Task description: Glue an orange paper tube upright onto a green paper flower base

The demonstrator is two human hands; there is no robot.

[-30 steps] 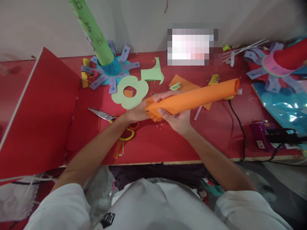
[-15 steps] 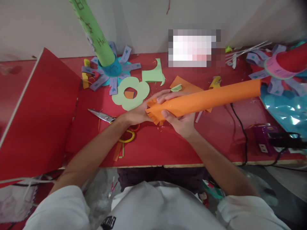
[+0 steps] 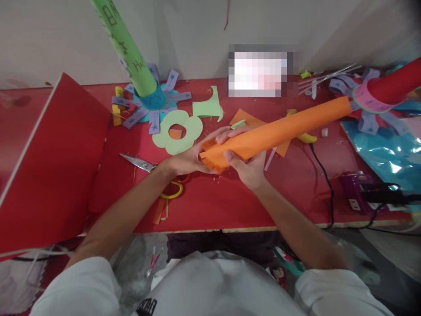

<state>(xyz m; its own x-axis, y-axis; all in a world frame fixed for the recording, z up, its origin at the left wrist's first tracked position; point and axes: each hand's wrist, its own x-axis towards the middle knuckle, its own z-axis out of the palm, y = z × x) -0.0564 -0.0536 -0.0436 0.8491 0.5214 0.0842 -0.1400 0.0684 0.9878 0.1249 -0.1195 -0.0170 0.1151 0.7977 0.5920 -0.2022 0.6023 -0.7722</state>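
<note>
An orange paper tube (image 3: 289,130) slants up to the right above the table, its near-left end cut into short flaps. My right hand (image 3: 248,169) is wrapped round the tube near that end, thumb on top. Around the flaps my left hand (image 3: 194,159) grips from the left and below, partly hidden by the paper. Behind my left hand lies a green paper flower (image 3: 159,134) with a round hole. Scissors (image 3: 140,163) with yellow handles lie partly under my left forearm.
A green paper tube (image 3: 133,57) stands in a blue ring at the back left. A red tube (image 3: 396,83) in a pink ring is at the right. Also there: a purple power block (image 3: 353,193), a yellow glue gun (image 3: 307,138) and a red board (image 3: 59,162) at the left.
The view has shifted slightly. The far end of the orange tube has tilted a little upward, uncovering more of the yellow glue gun. Both hands keep their hold.
</note>
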